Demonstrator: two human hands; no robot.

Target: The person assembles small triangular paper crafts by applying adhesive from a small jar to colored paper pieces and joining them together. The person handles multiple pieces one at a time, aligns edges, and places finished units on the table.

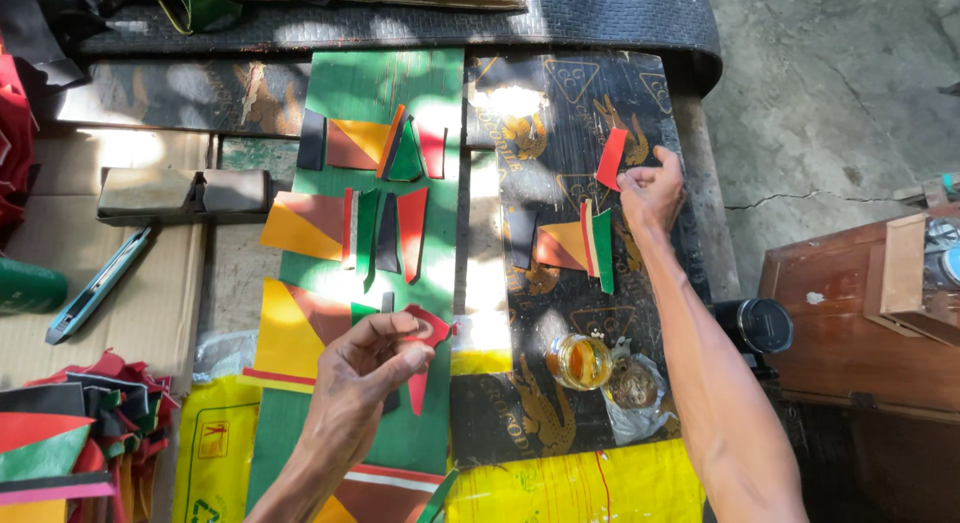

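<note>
thin floppy red strips [612, 158]: my right hand [652, 191] pinches one by its lower end, my left hand [365, 368] pinches another red strip [425, 355] near its top.

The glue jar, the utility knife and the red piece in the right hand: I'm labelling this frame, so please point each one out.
Glue jar [579, 361], head view, on its amber contents.
Utility knife [97, 284], head view, mid-handle.
Red piece [611, 159], head view, its middle, above the right hand [652, 190].

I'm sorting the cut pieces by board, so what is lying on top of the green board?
On the green board lie rows of cut pieces in yellow, brown, red, green and black. The left hand, pinching a red piece, covers part of the board, so anything beneath it is hidden.
</note>
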